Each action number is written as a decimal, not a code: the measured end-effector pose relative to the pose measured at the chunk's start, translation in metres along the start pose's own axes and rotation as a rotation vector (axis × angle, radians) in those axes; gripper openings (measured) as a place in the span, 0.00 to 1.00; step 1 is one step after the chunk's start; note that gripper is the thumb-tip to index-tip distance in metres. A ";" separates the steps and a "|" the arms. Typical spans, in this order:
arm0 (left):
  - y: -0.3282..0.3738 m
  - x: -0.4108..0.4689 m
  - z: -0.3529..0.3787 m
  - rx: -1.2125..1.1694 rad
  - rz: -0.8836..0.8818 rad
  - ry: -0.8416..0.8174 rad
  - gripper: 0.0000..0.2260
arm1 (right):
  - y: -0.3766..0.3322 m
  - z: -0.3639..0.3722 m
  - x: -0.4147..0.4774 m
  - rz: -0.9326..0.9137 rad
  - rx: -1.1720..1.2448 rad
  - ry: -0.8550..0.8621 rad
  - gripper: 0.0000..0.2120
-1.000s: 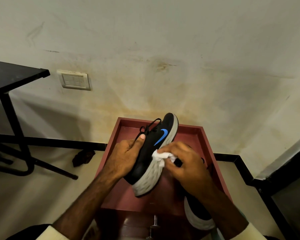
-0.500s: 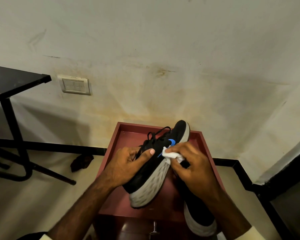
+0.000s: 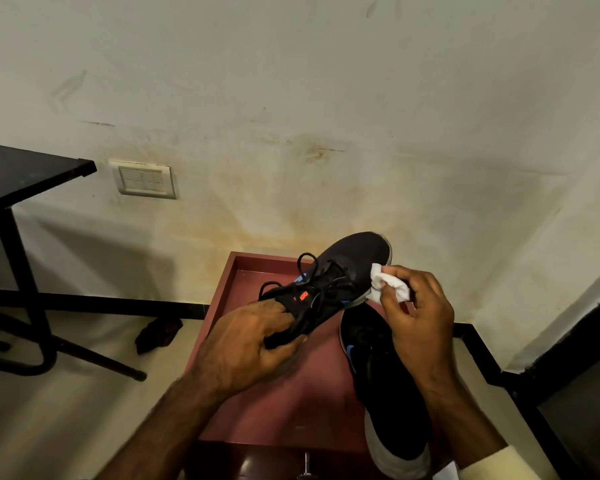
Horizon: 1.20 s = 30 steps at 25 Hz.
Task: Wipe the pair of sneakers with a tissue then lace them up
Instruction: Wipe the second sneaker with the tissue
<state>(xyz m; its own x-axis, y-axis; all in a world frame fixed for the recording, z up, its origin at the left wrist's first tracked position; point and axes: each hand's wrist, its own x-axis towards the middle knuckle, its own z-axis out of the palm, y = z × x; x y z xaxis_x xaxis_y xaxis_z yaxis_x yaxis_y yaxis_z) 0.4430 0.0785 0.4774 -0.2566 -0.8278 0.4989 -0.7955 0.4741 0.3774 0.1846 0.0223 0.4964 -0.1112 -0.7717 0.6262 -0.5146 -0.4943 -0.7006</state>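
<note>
Now the left hand [image 3: 253, 348] grips the sneaker [image 3: 347, 268] marked NIKE in orange, while the right hand [image 3: 420, 313] pinches the tissue [image 3: 388, 284].

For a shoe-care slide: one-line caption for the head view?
Left hand holds a black sneaker over a red tray; right hand pinches a tissue against its side.

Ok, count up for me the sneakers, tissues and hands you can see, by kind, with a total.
Sneakers: 2, the held sneaker and the resting sneaker
Tissues: 1, the tissue
Hands: 2, the left hand and the right hand
Total: 5
</note>
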 end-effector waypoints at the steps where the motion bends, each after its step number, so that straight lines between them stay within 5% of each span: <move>1: 0.000 0.001 0.001 0.007 0.016 0.022 0.11 | 0.000 0.000 -0.003 -0.009 0.012 -0.026 0.12; 4: -0.001 0.002 0.000 -0.002 0.018 0.043 0.09 | -0.005 0.006 -0.016 -0.080 0.011 -0.218 0.11; 9: 0.000 0.000 -0.001 0.028 0.058 -0.007 0.08 | -0.004 -0.002 -0.002 0.072 0.078 0.117 0.09; 14: 0.000 -0.001 -0.001 -0.023 0.004 -0.002 0.12 | -0.005 0.005 -0.013 -0.074 0.023 -0.117 0.11; 19: -0.001 -0.002 -0.001 0.039 0.088 -0.035 0.04 | 0.003 -0.006 0.005 0.116 0.046 0.163 0.10; 23: -0.003 -0.002 0.001 0.076 0.069 -0.046 0.05 | 0.004 0.000 -0.005 0.021 0.005 -0.034 0.11; 27: -0.003 -0.002 0.000 0.091 0.115 -0.072 0.03 | 0.009 -0.008 0.008 0.114 0.017 0.157 0.09; 30: -0.009 -0.002 0.002 0.176 0.177 -0.121 0.06 | 0.009 -0.003 -0.001 0.065 -0.024 0.035 0.10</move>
<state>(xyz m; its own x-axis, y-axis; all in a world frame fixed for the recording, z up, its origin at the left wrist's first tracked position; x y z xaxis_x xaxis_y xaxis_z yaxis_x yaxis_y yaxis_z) 0.4498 0.0753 0.4710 -0.4558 -0.7715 0.4439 -0.8128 0.5640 0.1457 0.1771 0.0201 0.4905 -0.1744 -0.7875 0.5912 -0.5257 -0.4332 -0.7321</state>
